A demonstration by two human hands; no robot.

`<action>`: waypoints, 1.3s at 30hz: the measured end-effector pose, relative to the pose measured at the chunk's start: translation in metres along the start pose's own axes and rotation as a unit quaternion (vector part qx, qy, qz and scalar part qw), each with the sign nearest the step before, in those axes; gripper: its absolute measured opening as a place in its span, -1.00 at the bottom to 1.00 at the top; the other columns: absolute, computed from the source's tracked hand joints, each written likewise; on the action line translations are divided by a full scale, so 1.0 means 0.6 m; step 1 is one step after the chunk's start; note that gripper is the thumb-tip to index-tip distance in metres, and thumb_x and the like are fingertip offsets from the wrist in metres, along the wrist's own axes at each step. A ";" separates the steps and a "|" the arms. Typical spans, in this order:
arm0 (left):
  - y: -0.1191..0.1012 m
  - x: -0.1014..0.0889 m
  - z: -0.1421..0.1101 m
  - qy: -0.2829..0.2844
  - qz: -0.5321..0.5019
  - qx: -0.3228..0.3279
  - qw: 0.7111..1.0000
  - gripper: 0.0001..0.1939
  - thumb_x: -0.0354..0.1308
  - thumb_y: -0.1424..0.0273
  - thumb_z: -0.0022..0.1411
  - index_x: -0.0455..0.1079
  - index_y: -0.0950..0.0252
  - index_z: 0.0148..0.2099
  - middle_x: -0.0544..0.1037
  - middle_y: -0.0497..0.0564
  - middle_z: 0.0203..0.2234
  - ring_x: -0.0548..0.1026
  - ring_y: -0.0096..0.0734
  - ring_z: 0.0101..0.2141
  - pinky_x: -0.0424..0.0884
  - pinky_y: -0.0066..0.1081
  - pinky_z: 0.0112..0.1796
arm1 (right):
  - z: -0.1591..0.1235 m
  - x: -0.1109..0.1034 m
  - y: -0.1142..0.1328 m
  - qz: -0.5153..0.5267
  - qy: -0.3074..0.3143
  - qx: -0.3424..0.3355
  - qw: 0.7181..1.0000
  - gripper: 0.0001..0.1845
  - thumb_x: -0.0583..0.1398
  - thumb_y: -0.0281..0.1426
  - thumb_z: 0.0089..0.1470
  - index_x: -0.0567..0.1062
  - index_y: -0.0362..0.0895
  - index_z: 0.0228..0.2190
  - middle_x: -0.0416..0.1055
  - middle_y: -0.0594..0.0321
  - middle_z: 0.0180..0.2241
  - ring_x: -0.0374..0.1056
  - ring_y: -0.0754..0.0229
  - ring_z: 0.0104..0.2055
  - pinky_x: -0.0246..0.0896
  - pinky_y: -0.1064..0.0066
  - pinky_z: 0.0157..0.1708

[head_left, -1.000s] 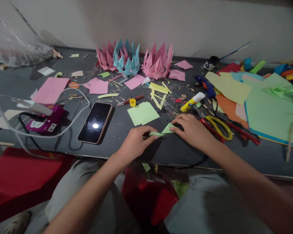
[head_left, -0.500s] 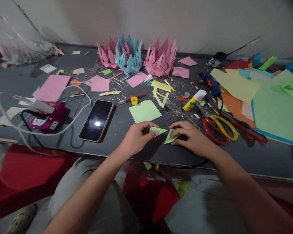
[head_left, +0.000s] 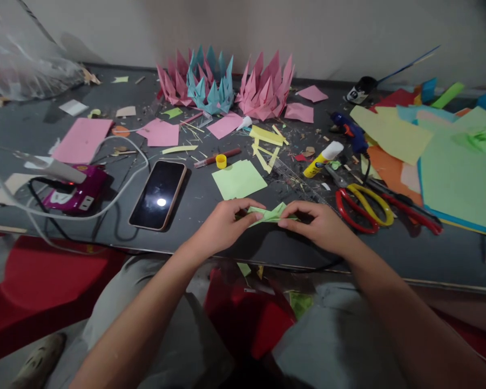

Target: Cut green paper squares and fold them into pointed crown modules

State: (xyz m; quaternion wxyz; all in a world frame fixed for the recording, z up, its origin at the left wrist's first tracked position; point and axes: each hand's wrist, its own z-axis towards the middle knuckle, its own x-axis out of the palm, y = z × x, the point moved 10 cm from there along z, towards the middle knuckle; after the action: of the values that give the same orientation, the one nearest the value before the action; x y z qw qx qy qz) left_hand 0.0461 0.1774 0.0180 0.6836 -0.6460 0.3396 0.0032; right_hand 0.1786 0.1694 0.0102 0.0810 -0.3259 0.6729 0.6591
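Observation:
Between my hands, just above the near part of the dark table, is folded light green paper (head_left: 270,214). My left hand (head_left: 231,220) pinches its left end, thumb in front. My right hand (head_left: 314,221) grips the right end between thumb and fingers. Whether this is one piece or two touching pieces I cannot tell; part of it is hidden by my fingers. Just beyond my hands lies a flat light green paper square (head_left: 238,181). A yellow glue stick (head_left: 323,160) and red-and-yellow-handled scissors (head_left: 364,209) lie to the right of it.
Folded pink (head_left: 267,89) and blue paper crowns (head_left: 213,86) stand by the wall. On the left are a phone (head_left: 159,195), a purple power adapter (head_left: 79,189) and a looping white cable (head_left: 132,194). A glue gun (head_left: 350,132) and coloured sheets (head_left: 461,167) lie right, among paper scraps.
My hands held separate green folded points with a gap between; now the green paper meets in the middle. My right hand has turned, its thumb now in front. The view has shifted slightly.

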 end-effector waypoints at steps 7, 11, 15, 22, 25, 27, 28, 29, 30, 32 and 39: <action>0.001 0.004 0.001 0.007 0.009 0.003 1.000 -0.77 0.07 0.35 0.17 0.45 0.28 -0.15 0.55 -0.01 -0.36 0.41 -0.48 -0.43 0.30 -0.47 -0.40 | -0.001 0.000 -0.007 0.031 -0.014 0.013 0.999 -0.76 0.21 -0.18 -0.06 0.42 -0.11 -0.51 0.41 0.29 -0.51 0.28 0.25 -0.47 0.14 0.44 -0.49; 0.001 0.009 0.002 0.017 0.009 -0.002 1.000 -0.78 0.08 0.36 0.17 0.45 0.29 -0.17 0.56 -0.01 -0.36 0.41 -0.49 -0.43 0.30 -0.48 -0.40 | -0.001 0.012 -0.014 0.115 -0.010 0.039 0.993 -0.76 0.22 -0.20 -0.06 0.38 -0.12 -0.50 0.39 0.32 -0.55 0.31 0.27 -0.49 0.18 0.44 -0.46; 0.001 0.014 0.003 0.025 0.004 -0.005 1.000 -0.78 0.08 0.37 0.17 0.45 0.30 -0.16 0.56 -0.02 -0.36 0.42 -0.48 -0.42 0.31 -0.48 -0.40 | 0.000 0.026 -0.023 0.179 -0.018 0.066 0.981 -0.74 0.24 -0.20 -0.08 0.36 -0.12 -0.50 0.40 0.31 -0.56 0.34 0.28 -0.50 0.23 0.45 -0.43; 0.006 0.015 0.002 0.021 0.003 -0.010 1.000 -0.78 0.09 0.36 0.17 0.45 0.29 -0.16 0.57 -0.02 -0.35 0.45 -0.44 -0.37 0.34 -0.47 -0.36 | -0.003 0.028 -0.033 0.213 -0.060 0.091 0.971 -0.71 0.27 -0.18 -0.14 0.37 -0.12 -0.51 0.43 0.30 -0.56 0.42 0.24 -0.49 0.31 0.42 -0.42; 0.007 0.016 0.001 0.022 -0.007 -0.008 1.000 -0.79 0.10 0.38 0.16 0.46 0.29 -0.16 0.57 -0.01 -0.31 0.47 -0.42 -0.34 0.35 -0.46 -0.34 | -0.004 0.026 -0.027 0.205 -0.071 0.078 0.973 -0.72 0.27 -0.19 -0.13 0.37 -0.12 -0.51 0.44 0.31 -0.58 0.42 0.23 -0.50 0.32 0.41 -0.43; 0.005 0.018 0.001 0.028 -0.009 -0.005 1.000 -0.79 0.10 0.39 0.16 0.46 0.29 -0.16 0.57 0.00 -0.29 0.47 -0.41 -0.31 0.35 -0.46 -0.31 | -0.004 0.024 -0.024 0.196 -0.075 0.071 0.975 -0.74 0.27 -0.20 -0.12 0.37 -0.12 -0.51 0.44 0.31 -0.58 0.42 0.23 -0.50 0.33 0.41 -0.43; 0.004 0.018 0.001 0.032 -0.010 -0.004 0.999 -0.79 0.10 0.39 0.16 0.46 0.29 -0.16 0.57 0.00 -0.28 0.48 -0.40 -0.30 0.35 -0.45 -0.31 | -0.004 0.024 -0.024 0.193 -0.075 0.069 0.976 -0.75 0.27 -0.21 -0.12 0.38 -0.12 -0.51 0.44 0.31 -0.58 0.42 0.23 -0.49 0.32 0.41 -0.43; 0.003 0.019 0.001 0.036 -0.010 -0.003 0.999 -0.79 0.09 0.39 0.16 0.47 0.28 -0.16 0.57 0.00 -0.27 0.48 -0.39 -0.29 0.35 -0.45 -0.30 | -0.005 0.024 -0.023 0.190 -0.075 0.067 0.977 -0.76 0.27 -0.22 -0.11 0.38 -0.12 -0.51 0.44 0.31 -0.58 0.42 0.24 -0.49 0.32 0.42 -0.43; 0.002 0.019 0.001 0.038 -0.011 -0.001 0.999 -0.79 0.09 0.39 0.16 0.47 0.27 -0.16 0.57 0.00 -0.27 0.48 -0.38 -0.28 0.35 -0.45 -0.30 | -0.005 0.025 -0.023 0.190 -0.075 0.066 0.977 -0.77 0.27 -0.23 -0.11 0.38 -0.12 -0.51 0.44 0.31 -0.58 0.42 0.24 -0.49 0.32 0.42 -0.43; 0.002 0.020 0.001 0.041 -0.014 0.005 0.999 -0.79 0.09 0.37 0.17 0.47 0.25 -0.17 0.57 -0.01 -0.27 0.48 -0.38 -0.28 0.35 -0.44 -0.30 | -0.006 0.026 -0.024 0.194 -0.077 0.066 0.976 -0.77 0.27 -0.24 -0.10 0.38 -0.12 -0.51 0.44 0.32 -0.58 0.42 0.25 -0.50 0.32 0.43 -0.44; 0.009 0.024 0.000 0.055 -0.016 -0.002 0.998 -0.79 0.09 0.37 0.15 0.49 0.28 -0.20 0.57 -0.03 -0.36 0.44 -0.45 -0.38 0.30 -0.49 -0.39 | -0.011 0.027 -0.022 0.189 -0.106 0.059 0.974 -0.80 0.26 -0.27 -0.10 0.36 -0.09 -0.52 0.44 0.32 -0.57 0.42 0.22 -0.49 0.32 0.39 -0.44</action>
State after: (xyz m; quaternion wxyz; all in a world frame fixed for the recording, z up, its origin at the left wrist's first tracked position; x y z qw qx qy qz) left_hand 0.0551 0.1720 0.0067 0.6624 -0.6522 0.3660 -0.0426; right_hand 0.1754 0.1591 -0.0085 0.0447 -0.1158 0.7474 0.6527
